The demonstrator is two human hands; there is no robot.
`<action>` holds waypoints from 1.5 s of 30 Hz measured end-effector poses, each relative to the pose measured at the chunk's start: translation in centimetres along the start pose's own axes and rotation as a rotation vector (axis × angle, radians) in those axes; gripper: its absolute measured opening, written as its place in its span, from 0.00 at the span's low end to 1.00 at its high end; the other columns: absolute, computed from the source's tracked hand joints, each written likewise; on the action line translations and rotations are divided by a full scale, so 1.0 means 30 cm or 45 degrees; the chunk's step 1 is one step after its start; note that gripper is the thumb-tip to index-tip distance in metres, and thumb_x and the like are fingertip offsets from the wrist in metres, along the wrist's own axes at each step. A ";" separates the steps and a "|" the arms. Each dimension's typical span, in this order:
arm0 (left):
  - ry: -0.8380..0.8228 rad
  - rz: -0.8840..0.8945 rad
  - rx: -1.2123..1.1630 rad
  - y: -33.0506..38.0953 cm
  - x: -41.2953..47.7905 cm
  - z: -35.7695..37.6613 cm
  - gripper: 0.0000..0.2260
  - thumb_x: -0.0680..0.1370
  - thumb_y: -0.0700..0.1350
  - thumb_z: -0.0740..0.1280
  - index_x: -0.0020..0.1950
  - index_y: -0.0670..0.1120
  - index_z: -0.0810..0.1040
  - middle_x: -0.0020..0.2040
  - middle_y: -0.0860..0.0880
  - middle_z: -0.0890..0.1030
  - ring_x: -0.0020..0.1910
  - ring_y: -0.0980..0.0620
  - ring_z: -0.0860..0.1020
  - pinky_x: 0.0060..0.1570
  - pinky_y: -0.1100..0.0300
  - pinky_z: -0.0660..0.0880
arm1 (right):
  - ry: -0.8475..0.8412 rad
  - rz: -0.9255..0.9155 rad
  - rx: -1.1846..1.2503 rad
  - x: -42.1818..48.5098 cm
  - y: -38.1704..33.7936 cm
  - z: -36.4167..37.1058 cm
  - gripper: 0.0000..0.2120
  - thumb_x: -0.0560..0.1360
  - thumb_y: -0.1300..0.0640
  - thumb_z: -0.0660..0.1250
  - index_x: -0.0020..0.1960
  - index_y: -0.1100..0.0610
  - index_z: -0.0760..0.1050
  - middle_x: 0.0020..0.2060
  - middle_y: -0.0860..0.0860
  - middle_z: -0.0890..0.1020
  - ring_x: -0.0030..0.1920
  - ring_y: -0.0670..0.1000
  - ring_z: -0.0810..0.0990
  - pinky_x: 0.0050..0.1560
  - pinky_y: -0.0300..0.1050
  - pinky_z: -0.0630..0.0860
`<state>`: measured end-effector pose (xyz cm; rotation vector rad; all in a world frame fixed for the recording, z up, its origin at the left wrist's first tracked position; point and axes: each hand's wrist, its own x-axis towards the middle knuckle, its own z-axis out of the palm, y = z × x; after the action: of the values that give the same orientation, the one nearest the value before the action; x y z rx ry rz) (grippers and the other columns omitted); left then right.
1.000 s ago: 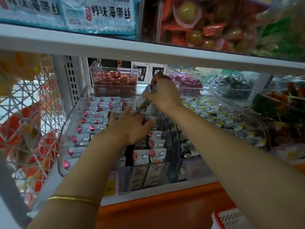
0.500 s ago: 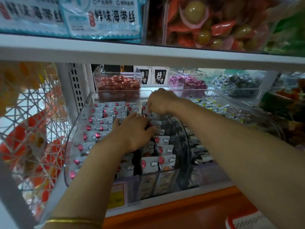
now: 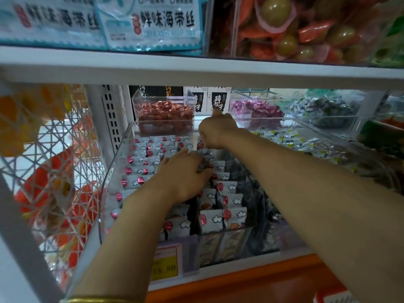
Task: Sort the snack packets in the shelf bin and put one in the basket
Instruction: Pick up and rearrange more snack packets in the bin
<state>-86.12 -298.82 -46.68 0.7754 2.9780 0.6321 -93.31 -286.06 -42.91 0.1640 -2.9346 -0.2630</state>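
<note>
my left hand lies palm down, fingers nearly straight and a little spread, pressing on the white snack packets in the clear shelf bin. nothing is gripped in it. packets stand in rows under the palm, to either side of it and back toward the wrist. my right hand is just beyond the left fingertips at the bin's back rows, with its fingers curled down onto the packet tops. i cannot tell whether it pinches one. a gold bangle circles my left forearm.
</note>
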 end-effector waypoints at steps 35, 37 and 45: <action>0.319 -0.121 -1.522 0.075 -0.289 -0.028 0.08 0.77 0.46 0.64 0.45 0.43 0.80 0.39 0.45 0.80 0.36 0.55 0.79 0.34 0.67 0.77 | 0.325 0.434 2.740 -0.688 0.026 -0.030 0.05 0.76 0.65 0.63 0.44 0.65 0.77 0.33 0.55 0.84 0.32 0.49 0.83 0.32 0.38 0.79; 0.279 -0.124 -1.710 0.078 -0.287 -0.031 0.09 0.77 0.46 0.64 0.42 0.43 0.79 0.36 0.46 0.80 0.35 0.55 0.79 0.34 0.68 0.76 | 0.285 0.447 2.811 -0.689 0.032 -0.026 0.04 0.74 0.64 0.65 0.44 0.64 0.78 0.33 0.54 0.84 0.32 0.48 0.83 0.32 0.37 0.79; 0.361 -0.164 -1.956 0.088 -0.279 -0.033 0.12 0.78 0.46 0.62 0.37 0.43 0.75 0.32 0.48 0.78 0.31 0.56 0.79 0.33 0.66 0.77 | 0.162 0.528 2.860 -0.685 0.040 -0.013 0.04 0.71 0.58 0.68 0.43 0.59 0.76 0.25 0.50 0.77 0.25 0.45 0.77 0.24 0.35 0.75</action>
<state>-77.63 -301.02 -45.60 0.2845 1.6526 2.5099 -73.28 -282.35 -45.99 -0.1544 -1.4986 2.6315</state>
